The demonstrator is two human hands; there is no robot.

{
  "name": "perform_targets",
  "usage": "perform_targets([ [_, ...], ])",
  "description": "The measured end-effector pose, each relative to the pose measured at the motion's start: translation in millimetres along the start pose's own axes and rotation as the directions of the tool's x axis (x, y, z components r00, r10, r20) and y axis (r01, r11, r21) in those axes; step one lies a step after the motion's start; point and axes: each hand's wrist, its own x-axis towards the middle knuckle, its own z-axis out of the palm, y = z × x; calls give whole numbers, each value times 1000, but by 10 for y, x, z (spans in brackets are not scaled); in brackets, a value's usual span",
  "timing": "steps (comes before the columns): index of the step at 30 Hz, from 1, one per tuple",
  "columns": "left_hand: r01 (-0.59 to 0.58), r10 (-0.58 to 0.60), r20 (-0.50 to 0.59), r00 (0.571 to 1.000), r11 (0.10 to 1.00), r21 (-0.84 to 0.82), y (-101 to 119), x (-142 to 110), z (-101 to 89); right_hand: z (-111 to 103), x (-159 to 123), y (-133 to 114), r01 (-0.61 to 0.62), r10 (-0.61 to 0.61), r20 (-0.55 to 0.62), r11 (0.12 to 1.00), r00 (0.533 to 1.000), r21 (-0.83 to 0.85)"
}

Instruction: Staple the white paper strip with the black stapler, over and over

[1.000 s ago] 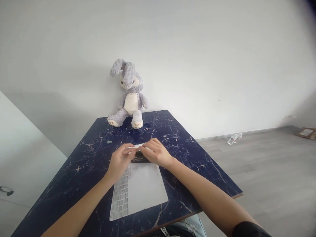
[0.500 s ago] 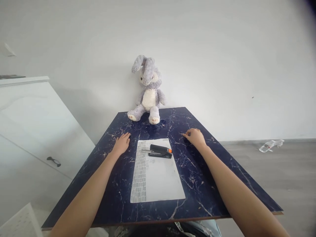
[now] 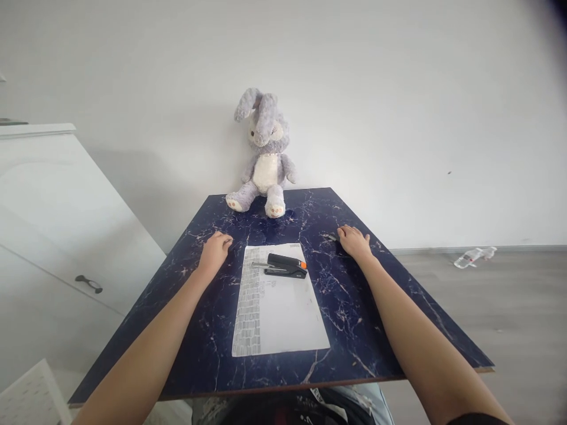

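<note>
My left hand (image 3: 215, 251) rests on the table left of the paper, its fingers curled in toward the thumb. Whatever they may hold is too small to make out. Beyond the paper's right side, my right hand (image 3: 354, 241) lies palm down with fingers stretched out, holding nothing. Just left of its fingertips is a small thin greyish strip (image 3: 330, 237) on the tabletop. Between the hands, a black stapler (image 3: 286, 265) with an orange end lies on a white printed sheet (image 3: 295, 321). A metal part of the stapler sticks out to the left.
A grey plush rabbit (image 3: 266, 171) sits at the far edge of the dark blue marbled table (image 3: 354, 330), against the wall. To the left stands a white cabinet (image 3: 57, 224) with a dark handle. A clear plastic item (image 3: 473, 257) lies on the floor at right.
My left hand went from flat and spread to curled. My right hand opened from a pinch and shifted slightly right, leaving the small strip on the table. The view tilted slightly.
</note>
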Motion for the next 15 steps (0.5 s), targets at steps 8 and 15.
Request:
perform_targets([
  [8,-42,60,29,998,904,-425,493,-178,57,-76,-85,-7,-161,152,-138,985,979,-57],
  [15,-268,336,84,938,856,-442,716,-237,-105,-67,-112,-109,-150,144,-119,988,982,-42],
])
